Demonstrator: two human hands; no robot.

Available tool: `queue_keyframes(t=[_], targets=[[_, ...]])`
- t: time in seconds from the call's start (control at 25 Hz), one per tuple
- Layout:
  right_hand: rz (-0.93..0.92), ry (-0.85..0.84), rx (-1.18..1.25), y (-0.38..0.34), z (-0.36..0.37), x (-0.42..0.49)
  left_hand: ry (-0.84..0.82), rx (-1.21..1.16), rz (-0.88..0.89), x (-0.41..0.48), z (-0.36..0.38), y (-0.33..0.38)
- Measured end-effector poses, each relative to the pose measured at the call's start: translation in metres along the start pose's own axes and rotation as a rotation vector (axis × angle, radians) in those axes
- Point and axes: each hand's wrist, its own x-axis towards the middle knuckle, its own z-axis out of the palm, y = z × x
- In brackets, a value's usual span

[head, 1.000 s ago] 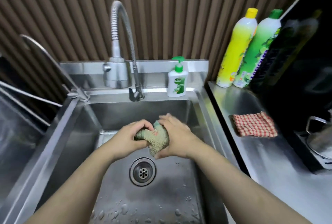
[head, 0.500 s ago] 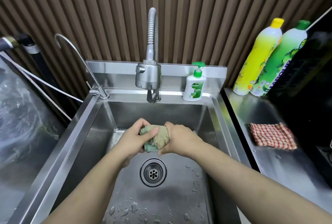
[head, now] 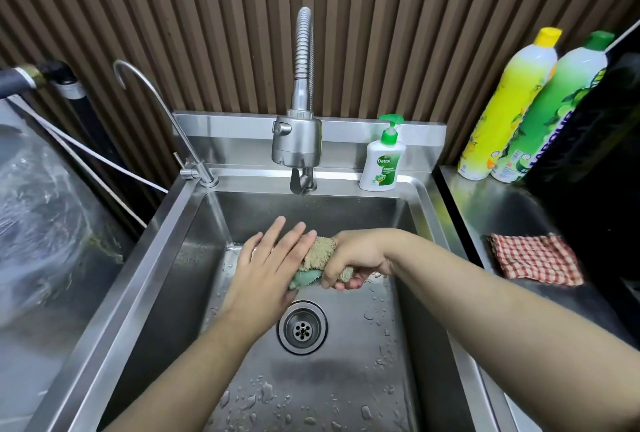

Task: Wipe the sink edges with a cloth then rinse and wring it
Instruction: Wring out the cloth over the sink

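Above the drain [head: 302,327], over the middle of the sink [head: 346,210], both hands met at the cloth [head: 318,255]. The right hand [head: 353,257] was clenched around the wadded cloth, fingers curled beneath it. A fuzzy tan end stuck out toward the left hand [head: 266,269], with a pale green fold under that end. The left hand was released, its fingers straight and slightly spread, the fingertips lying against the cloth's exposed end without wrapping it.

Beyond the hands, a faucet [head: 298,141] with a flexible metal neck stood on the back ledge, its head turned down toward the basin. Just right of it, beyond the right hand, stood a white soap bottle [head: 381,161] with a green pump. Beyond and to the left of the left hand, a thin tap [head: 149,109] curved up from the sink's corner.

Right of the right forearm, a checked rag [head: 535,260] lay on the counter. Farther beyond it, a yellow bottle [head: 502,113] and a green bottle [head: 540,120] leaned side by side against the slatted wall. Water droplets dotted the sink floor nearer than the hands.
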Motion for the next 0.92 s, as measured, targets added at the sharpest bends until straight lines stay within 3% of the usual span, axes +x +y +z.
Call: queue_keyframes(t=[0.12,0.2,0.32,0.44,0.52,0.64,0.72,0.8,0.92], targets=[[0.026,-0.191,0.017,0.003,0.006,0.001,0.075,-0.079,-0.027,0.012,0.006,0.0],[0.013,-0.176,-0.038,0.005,0.011,0.001,-0.004,-0.067,-0.013,0.021,0.007,-0.004],[-0.03,0.209,-0.532,0.003,0.023,0.005,-0.278,0.033,-0.134,0.035,-0.005,0.003],[-0.044,0.632,-0.831,0.009,0.036,0.013,-0.523,-0.161,-0.413,0.044,0.005,0.007],[-0.119,0.722,-0.929,0.016,0.037,0.021,-0.64,-0.397,-0.507,0.049,0.016,0.003],[-0.219,0.718,-1.053,0.021,0.036,0.029,-0.845,-0.832,-0.753,0.044,0.02,-0.007],[-0.27,0.706,-1.056,0.024,0.041,0.033,-0.959,-0.988,-0.801,0.036,0.018,-0.01],[-0.249,0.709,-0.99,0.026,0.042,0.039,-0.875,-0.933,-0.721,0.034,0.026,-0.013],[-0.031,0.618,-0.715,0.022,0.03,0.045,-0.52,-0.556,-0.508,0.026,0.036,-0.011]])
